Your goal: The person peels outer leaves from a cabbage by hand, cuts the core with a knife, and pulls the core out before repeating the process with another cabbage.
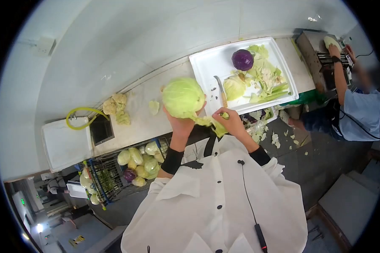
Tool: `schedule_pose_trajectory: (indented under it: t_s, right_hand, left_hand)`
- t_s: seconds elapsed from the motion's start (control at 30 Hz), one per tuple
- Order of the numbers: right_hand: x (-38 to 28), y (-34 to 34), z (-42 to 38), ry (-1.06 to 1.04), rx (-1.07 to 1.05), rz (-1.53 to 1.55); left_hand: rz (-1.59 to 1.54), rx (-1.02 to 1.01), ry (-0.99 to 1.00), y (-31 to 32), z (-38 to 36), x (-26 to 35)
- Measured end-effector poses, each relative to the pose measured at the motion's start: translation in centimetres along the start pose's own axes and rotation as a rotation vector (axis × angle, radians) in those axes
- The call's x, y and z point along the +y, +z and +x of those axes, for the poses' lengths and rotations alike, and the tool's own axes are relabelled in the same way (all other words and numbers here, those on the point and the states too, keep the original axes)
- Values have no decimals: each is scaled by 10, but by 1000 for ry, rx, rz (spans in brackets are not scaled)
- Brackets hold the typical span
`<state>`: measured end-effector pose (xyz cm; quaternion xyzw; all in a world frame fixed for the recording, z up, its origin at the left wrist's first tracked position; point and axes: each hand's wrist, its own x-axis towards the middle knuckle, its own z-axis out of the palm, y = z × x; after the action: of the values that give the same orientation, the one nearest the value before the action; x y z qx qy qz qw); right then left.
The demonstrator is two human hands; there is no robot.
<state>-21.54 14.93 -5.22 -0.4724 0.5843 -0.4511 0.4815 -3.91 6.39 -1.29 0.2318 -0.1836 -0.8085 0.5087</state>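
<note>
My left hand is wrapped around the underside of a round green cabbage, holding it up over the counter's front edge. To its right, my right hand has its fingers closed on a pale green cabbage leaf that stretches from the bottom of the head. Just beyond my hands is a white tray. Inside it lie a purple cabbage, a curved knife, a pale cabbage piece and a heap of loose leaves.
Cauliflower and a loose leaf sit on the counter. A cart with several cabbages stands below left. Leaf scraps litter the floor. At right, another person handles produce at a metal machine.
</note>
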Motion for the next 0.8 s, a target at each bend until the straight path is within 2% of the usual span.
schedule_pose_trajectory:
  t_s: [0.03, 0.07, 0.1, 0.17, 0.23, 0.3, 0.37, 0.43, 0.5, 0.57, 0.6, 0.63, 0.7, 0.73, 0.8]
  right_hand:
    - [11, 1, -4, -1, -5, -4]
    - [28, 2, -8, -35, 106, -35]
    - [44, 1, -9, -74, 214, -66]
    - [58, -9, -7, -91, 238, -87]
    - [50, -12, 3, 49, 306, 101]
    - [29, -10, 13, 57, 248, 100]
    - [10, 8, 20, -162, 42, 169]
    - [-1, 35, 27, -238, 9, 130]
    - [-12, 49, 37, -206, -36, 144]
    - [-19, 50, 42, -161, -53, 130]
    - [-23, 48, 50, -138, -99, 134]
    - [-26, 47, 54, -155, -101, 127]
    - [-27, 46, 53, -147, 28, 121]
    - [-29, 49, 52, -99, 44, 229]
    - [-30, 45, 55, -122, 44, 180]
  left_hand:
    - [-115, -75, -13, -5, 3, 2]
    - [-231, -146, -25, -10, 4, 4]
    - [-237, -142, -14, -12, 7, 7]
    - [-305, -123, -22, -17, 10, 19]
    - [-269, -151, -17, -10, 8, 25]
    - [-234, -189, -31, -12, 14, 28]
    - [-62, -53, 34, -21, 22, 22]
    - [-54, -109, 5, -17, 23, 15]
    - [-56, -175, -34, -16, 26, 8]
    - [119, 51, 0, -20, 33, 7]
    - [112, 35, 4, -15, 35, 4]
    - [109, 33, 27, -9, 34, 2]
    - [107, 28, 69, -3, 42, 3]
    - [44, 18, 16, -3, 45, 4]
    - [-19, 12, -35, -4, 48, 3]
